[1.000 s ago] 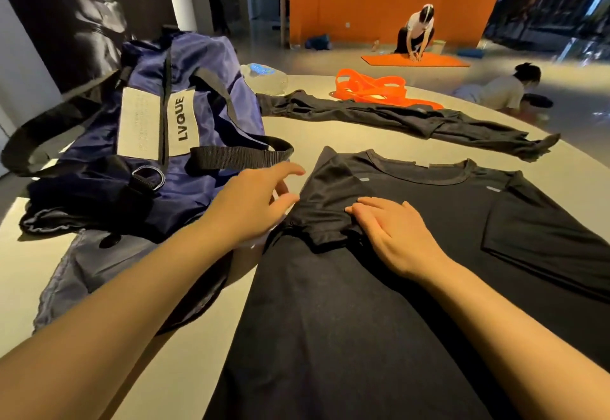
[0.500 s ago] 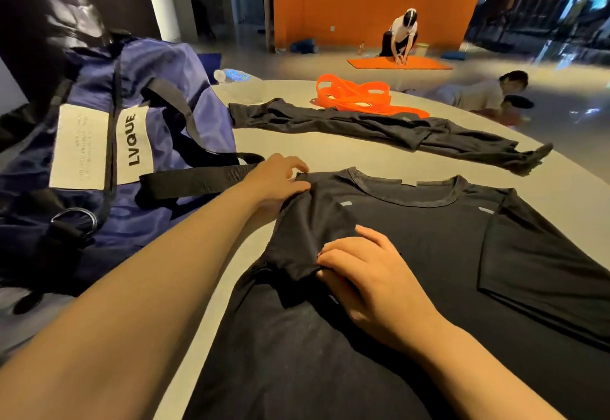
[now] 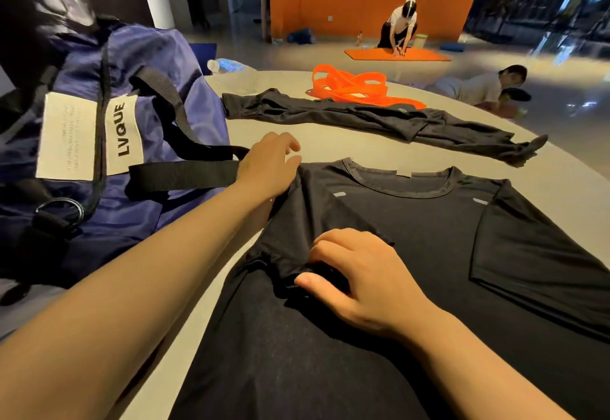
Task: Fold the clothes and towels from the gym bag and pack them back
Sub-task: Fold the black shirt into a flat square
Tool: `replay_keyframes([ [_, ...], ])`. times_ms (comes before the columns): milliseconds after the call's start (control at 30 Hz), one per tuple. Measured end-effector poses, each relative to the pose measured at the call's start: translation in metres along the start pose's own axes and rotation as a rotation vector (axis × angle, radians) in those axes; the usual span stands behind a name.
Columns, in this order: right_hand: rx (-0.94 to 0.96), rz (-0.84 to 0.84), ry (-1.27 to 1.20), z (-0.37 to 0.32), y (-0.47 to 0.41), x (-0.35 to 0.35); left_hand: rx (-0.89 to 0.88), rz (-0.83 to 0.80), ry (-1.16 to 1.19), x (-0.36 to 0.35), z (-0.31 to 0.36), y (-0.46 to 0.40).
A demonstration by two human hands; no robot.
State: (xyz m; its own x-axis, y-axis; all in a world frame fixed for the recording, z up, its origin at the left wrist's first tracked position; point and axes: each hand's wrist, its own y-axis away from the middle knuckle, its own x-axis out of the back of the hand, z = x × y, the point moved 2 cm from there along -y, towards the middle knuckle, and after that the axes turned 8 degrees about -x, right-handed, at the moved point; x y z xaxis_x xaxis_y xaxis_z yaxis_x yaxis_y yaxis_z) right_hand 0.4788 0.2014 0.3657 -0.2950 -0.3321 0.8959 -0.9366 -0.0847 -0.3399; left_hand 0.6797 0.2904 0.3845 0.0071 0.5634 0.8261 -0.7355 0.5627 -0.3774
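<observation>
The black T-shirt (image 3: 412, 238) lies flat on the tabletop (image 3: 330, 145), neck away from the person, directly under both hands. The step in hand, as I judge it, is folding the left sleeve inward over the chest.

The left hand (image 3: 269, 168) is at the shoulder of the shirt, beside the collar. Its fingers are loosely bent and seem to hold the shoulder edge, but how firmly its grip closes I cannot tell. The right hand (image 3: 359, 274) lies nearer to the person than the left grip, on the bunched sleeve. Its thumb pinches the sleeve hem against the curled fingers.

To do this well, I think the left grip should keep the shoulder line fixed as a hinge, while the right grip pulls the sleeve hem flat and straight toward the middle, so the bunched cloth between the two grips opens without wrinkles. The fold line should run parallel to the side of the shirt.

The blue gym bag (image 3: 99, 129) is just to the left of the left grip, touching the forearm. Beyond both grips lies another dark garment (image 3: 363, 119), not yet folded, and behind it some orange straps (image 3: 350, 86).
</observation>
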Motion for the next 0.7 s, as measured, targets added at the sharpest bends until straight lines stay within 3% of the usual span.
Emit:
replay_keyframes([
  [67,-0.066,0.101,-0.057,0.006,-0.002,-0.001,-0.109,-0.007,-0.034,0.008,0.014,0.023],
  [133,-0.201,0.146,-0.013,0.016,-0.003,-0.003,-0.170,-0.171,-0.081,0.009,0.024,0.056],
  [200,-0.334,0.038,0.095,0.022,-0.002,-0.008,-0.154,-0.429,-0.171,0.002,0.026,0.086],
  [267,-0.395,-0.065,0.124,0.024,0.000,-0.008,-0.120,-0.539,-0.264,-0.006,0.022,0.101],
  [533,-0.439,-0.133,0.082,0.017,-0.003,0.012,-0.116,-0.545,-0.384,0.008,0.021,0.084],
  [700,-0.672,-0.025,0.013,0.072,0.007,0.076,0.032,-0.229,-0.090,0.016,0.014,0.041],
])
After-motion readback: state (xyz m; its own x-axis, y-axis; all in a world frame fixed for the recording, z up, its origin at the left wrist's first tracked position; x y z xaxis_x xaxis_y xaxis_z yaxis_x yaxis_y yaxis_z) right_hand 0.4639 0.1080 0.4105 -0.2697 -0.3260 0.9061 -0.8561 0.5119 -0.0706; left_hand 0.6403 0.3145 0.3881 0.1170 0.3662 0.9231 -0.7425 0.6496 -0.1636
